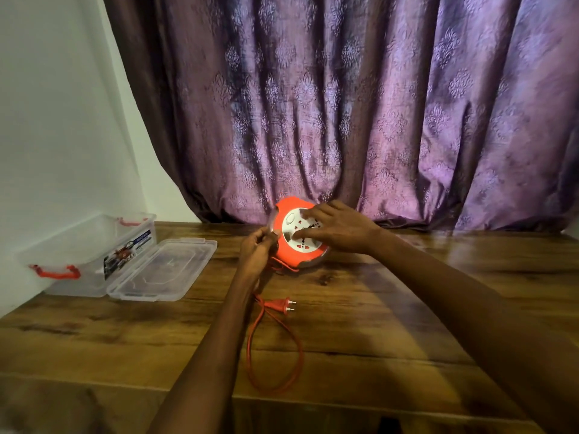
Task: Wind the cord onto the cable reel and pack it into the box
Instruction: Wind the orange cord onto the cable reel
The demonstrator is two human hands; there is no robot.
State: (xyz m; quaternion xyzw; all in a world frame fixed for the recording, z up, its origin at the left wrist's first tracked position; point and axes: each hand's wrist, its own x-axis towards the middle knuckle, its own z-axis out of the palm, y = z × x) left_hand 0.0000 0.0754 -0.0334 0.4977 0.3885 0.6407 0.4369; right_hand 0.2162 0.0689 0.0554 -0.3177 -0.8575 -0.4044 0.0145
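Note:
An orange round cable reel [293, 256] with a white socket face lies on the wooden table [391, 314] near the curtain. My right hand [336, 228] rests flat on its socket face, fingers spread. My left hand [258, 250] pinches the orange cord at the reel's left edge. The loose cord [275, 349] trails toward me in a loop, and its orange two-pin plug [280, 306] lies on the table. A clear plastic box [91, 255] with red handles stands open at the left.
The box's clear lid [163, 270] lies flat on the table beside the box. A purple patterned curtain [376, 104] hangs behind the table, and a white wall [56, 120] is at the left. The table's front edge is close to me.

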